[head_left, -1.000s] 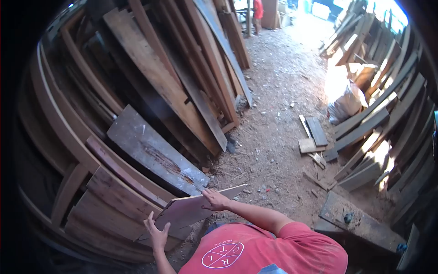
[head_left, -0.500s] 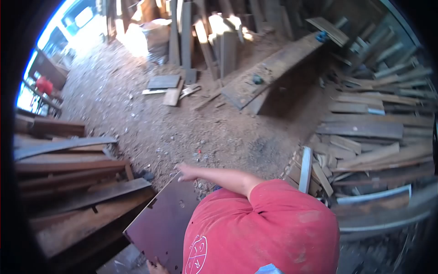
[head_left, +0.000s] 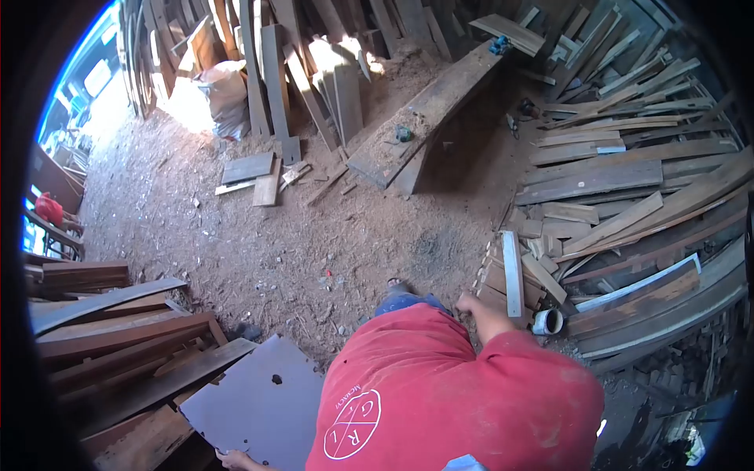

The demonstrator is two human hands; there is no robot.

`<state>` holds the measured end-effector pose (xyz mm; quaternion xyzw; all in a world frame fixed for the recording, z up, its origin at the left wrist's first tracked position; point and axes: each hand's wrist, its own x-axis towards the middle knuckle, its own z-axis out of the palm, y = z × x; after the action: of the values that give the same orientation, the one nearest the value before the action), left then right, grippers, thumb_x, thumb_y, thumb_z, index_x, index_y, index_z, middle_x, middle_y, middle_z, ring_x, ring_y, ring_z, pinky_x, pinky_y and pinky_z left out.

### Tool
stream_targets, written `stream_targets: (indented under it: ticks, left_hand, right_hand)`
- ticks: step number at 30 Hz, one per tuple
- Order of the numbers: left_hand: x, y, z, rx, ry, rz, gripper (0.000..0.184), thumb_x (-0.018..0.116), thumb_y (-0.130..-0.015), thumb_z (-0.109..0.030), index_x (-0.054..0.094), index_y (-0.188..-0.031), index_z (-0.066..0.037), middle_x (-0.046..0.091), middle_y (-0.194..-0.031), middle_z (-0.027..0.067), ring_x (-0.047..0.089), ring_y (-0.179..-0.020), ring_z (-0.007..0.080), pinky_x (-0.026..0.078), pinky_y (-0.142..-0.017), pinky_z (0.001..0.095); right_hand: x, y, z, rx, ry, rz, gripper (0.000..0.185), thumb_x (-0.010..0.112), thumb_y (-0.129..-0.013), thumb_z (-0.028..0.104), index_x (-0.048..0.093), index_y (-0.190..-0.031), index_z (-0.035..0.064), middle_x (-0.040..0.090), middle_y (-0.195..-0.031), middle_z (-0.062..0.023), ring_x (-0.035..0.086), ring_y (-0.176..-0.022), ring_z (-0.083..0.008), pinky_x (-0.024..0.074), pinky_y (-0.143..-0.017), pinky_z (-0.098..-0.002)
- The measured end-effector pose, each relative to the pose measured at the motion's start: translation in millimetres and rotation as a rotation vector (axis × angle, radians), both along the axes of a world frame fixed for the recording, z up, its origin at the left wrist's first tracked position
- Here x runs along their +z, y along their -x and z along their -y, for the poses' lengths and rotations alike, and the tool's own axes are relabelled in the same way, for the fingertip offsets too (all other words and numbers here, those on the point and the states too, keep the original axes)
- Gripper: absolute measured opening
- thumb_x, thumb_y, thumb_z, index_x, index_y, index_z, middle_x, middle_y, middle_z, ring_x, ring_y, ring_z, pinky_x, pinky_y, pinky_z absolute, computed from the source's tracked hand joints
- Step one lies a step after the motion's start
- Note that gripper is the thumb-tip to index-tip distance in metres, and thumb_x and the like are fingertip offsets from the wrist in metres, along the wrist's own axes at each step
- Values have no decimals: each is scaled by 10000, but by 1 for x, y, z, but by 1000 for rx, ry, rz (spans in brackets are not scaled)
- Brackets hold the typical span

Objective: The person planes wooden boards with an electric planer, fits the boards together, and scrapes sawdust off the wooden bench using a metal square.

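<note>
A flat purplish-grey board (head_left: 255, 392), with a dark hole or spot near its top, stands tilted at my left side. My left hand (head_left: 234, 460) grips its lower edge at the bottom of the view; part of the hand is cut off. My right hand (head_left: 469, 304) hangs in front of my right side, away from the board. Its fingers look curled in, and nothing shows in them. My red shirt (head_left: 440, 385) hides much of the middle.
Stacked planks (head_left: 149, 369) lie close on my left. A larger wood pile (head_left: 597, 188) fills the right, with a white cup-like container (head_left: 547, 322) near it. Ahead, a long thick plank (head_left: 440, 102) carries a green tool (head_left: 403, 133). Offcuts (head_left: 267, 180) lie on the dirt floor (head_left: 236, 251).
My right hand has left the board's upper corner and swung across to my right side. The board has tipped and shifted lower left, with my left hand still on it. The view has shifted.
</note>
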<state>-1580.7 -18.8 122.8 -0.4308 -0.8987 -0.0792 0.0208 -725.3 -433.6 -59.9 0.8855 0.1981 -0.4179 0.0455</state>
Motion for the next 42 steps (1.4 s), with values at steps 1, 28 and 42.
stream_targets:
  ticks: [1, 28, 42]
  left_hand:
    - [0, -6, -12, -1, 43, -129, 494, 557, -956, -199, 586, -1447, -242, 649, -1331, 204, 678, -1137, 401, 533, -973, 504]
    - [-86, -1013, -37, -1527, 545, 622, 655, 721, -947, -375, 503, -1516, -134, 491, -1487, 321, 531, -1329, 487, 463, -1102, 502]
    - [-115, -1243, -87, -1484, 105, 54, 703, 736, -907, -405, 445, -1473, -108, 544, -1372, 263, 594, -1182, 431, 466, -1014, 549]
  right_hand:
    - [-10, 1, 3, 43, 19, -109, 431, 649, -874, 267, 741, -1204, 6, 694, -1262, -274, 693, -1178, -386, 543, -997, -473]
    - [9, -273, 64, -1074, -943, -274, 302, 716, -977, 162, 611, -1215, 8, 701, -973, -75, 702, -783, -147, 577, -690, -331]
    - [87, -349, 42, -1780, -943, 81, 317, 645, -960, 126, 686, -1271, 77, 678, -1235, -182, 702, -1067, -282, 578, -925, -367]
